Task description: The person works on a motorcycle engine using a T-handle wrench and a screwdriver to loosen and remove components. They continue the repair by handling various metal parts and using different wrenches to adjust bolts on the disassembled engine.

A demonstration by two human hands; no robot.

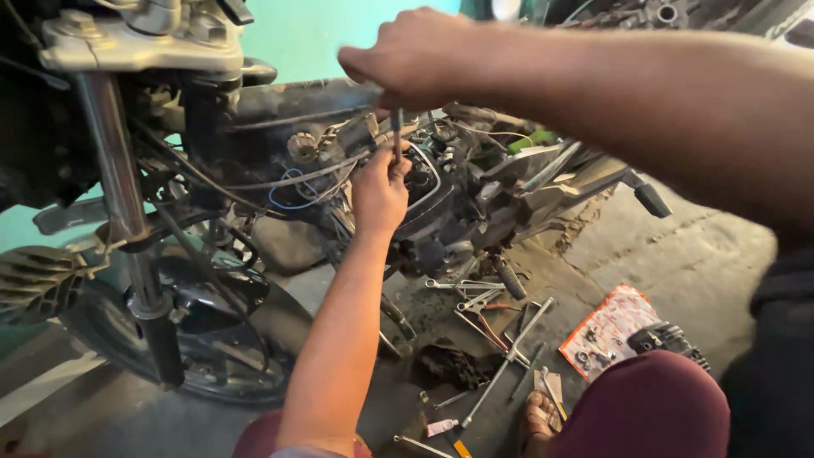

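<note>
Nearest, at the bottom edge, the person's knees in maroon cloth frame a sandalled foot (538,417) on the stained concrete floor (704,254), where loose wrenches (500,360) and a patterned packet of small parts (604,329) lie scattered. From between the knees the left forearm rises straight up, ending in the left hand (379,193), back of the hand to the camera, fingers curled loosely and pressed against the open top of the engine (445,212); whether they grip anything cannot be told. Just above it the right arm crosses in from the upper right, nearly level, and the right hand (407,59) is closed in a fist around the handle of a slim metal tool (396,134), whose shaft hangs straight down to meet the left fingertips at the engine. That engine sits mid-frame, dark and greasy, wrapped in loose cables and wires. Beyond and to the left stand the motorcycle's chrome fork leg (114,178) and front wheel (195,339), before a teal wall (314,34).
</note>
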